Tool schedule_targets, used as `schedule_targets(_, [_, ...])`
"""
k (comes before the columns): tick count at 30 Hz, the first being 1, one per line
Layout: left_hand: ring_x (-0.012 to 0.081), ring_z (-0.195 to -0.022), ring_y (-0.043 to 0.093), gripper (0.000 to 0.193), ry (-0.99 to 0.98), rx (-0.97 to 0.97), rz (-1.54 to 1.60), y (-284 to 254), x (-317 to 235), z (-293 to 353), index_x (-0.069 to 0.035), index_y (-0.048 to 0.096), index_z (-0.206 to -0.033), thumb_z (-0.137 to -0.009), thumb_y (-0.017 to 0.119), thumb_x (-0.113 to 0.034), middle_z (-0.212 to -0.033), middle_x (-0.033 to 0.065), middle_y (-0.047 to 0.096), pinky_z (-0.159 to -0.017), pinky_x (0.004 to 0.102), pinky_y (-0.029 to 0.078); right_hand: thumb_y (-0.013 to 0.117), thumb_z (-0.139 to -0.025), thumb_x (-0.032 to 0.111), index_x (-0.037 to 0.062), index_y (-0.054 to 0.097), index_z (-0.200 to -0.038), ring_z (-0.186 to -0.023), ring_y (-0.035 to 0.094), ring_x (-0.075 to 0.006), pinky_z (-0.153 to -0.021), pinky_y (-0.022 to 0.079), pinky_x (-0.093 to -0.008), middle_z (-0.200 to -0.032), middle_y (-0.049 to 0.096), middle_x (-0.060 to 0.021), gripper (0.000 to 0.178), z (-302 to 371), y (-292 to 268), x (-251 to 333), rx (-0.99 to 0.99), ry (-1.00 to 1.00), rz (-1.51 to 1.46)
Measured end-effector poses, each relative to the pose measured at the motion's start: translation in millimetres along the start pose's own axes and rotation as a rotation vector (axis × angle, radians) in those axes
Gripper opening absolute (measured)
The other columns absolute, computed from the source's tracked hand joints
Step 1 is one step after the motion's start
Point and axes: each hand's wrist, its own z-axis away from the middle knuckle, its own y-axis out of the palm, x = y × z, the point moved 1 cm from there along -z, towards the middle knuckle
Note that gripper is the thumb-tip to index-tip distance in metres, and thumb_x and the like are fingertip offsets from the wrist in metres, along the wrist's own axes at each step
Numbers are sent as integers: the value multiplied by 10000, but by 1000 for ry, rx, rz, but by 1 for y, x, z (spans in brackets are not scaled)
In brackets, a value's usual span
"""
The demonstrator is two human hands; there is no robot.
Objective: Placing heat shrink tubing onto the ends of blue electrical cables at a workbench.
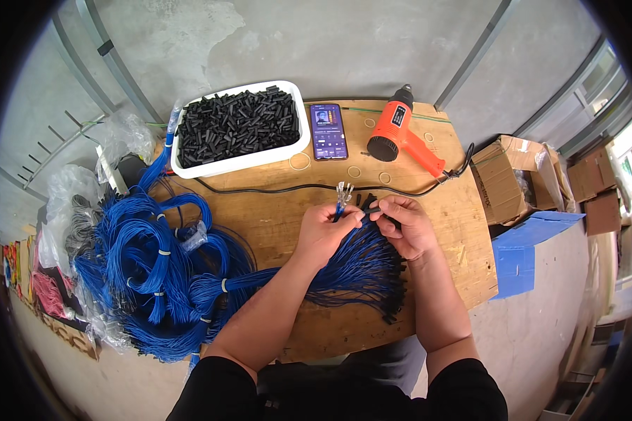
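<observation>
My left hand grips a bunch of thin blue wires whose bare metal terminals stick up above my fingers. My right hand pinches a short black sleeve beside those wire ends. Under both hands a fan of blue wires with black sleeved ends lies on the wooden board. A white tray at the back holds many loose black sleeves.
Big coils of blue wire fill the board's left side. A phone and an orange heat gun lie at the back, its black cord crossing the board. Rubber bands are scattered there. Cardboard boxes stand right.
</observation>
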Motion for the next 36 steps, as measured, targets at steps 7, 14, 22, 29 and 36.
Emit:
schedule_targets(7, [9, -623, 494, 130, 32, 15, 8, 1, 2, 0, 5, 722, -959, -891, 735, -105, -804, 11, 681, -539, 177, 341, 645, -952, 108, -41, 682, -1011, -542, 435, -51, -451, 303, -177, -815, 690, -79, 164, -1, -2, 1, -35, -19, 30])
schedule_targets(14, [23, -619, 495, 181, -36, 5, -47, -2, -4, 4, -34, 704, -1109, -968, 631, -121, -728, -48, 564, -551, 185, 396, 617, -963, 109, -26, 671, -1028, -561, 468, -58, -459, 299, -172, -834, 666, -61, 159, -4, -9, 7, -236, -238, -29])
schedule_targets(22, [69, -628, 578, 256, 30, -51, -71, 0, 1, 6, -2, 670, -1202, -993, 604, -133, -772, 23, 645, -566, 199, 456, 635, -935, 23, -27, 654, -1085, -562, 432, -40, -479, 293, -176, -809, 634, -30, 160, -3, -5, 5, -215, -281, 48])
schedule_targets(29, [60, -661, 618, 259, -82, 117, -103, 1, -8, 12, -7, 689, -1184, -992, 620, -167, -887, 49, 714, -578, 192, 491, 674, -925, 44, -23, 660, -1108, -576, 410, -17, -501, 298, -175, -770, 593, 29, 196, 2, 14, 0, -130, -201, 146])
schedule_targets(36, [59, -637, 614, 236, -113, 179, -191, 5, -10, 11, -7, 702, -1157, -982, 630, -148, -866, 49, 720, -570, 194, 503, 700, -909, 47, 8, 695, -954, -564, 420, -23, -500, 307, -188, -769, 653, 3, 60, 2, 5, -4, -107, -292, 204])
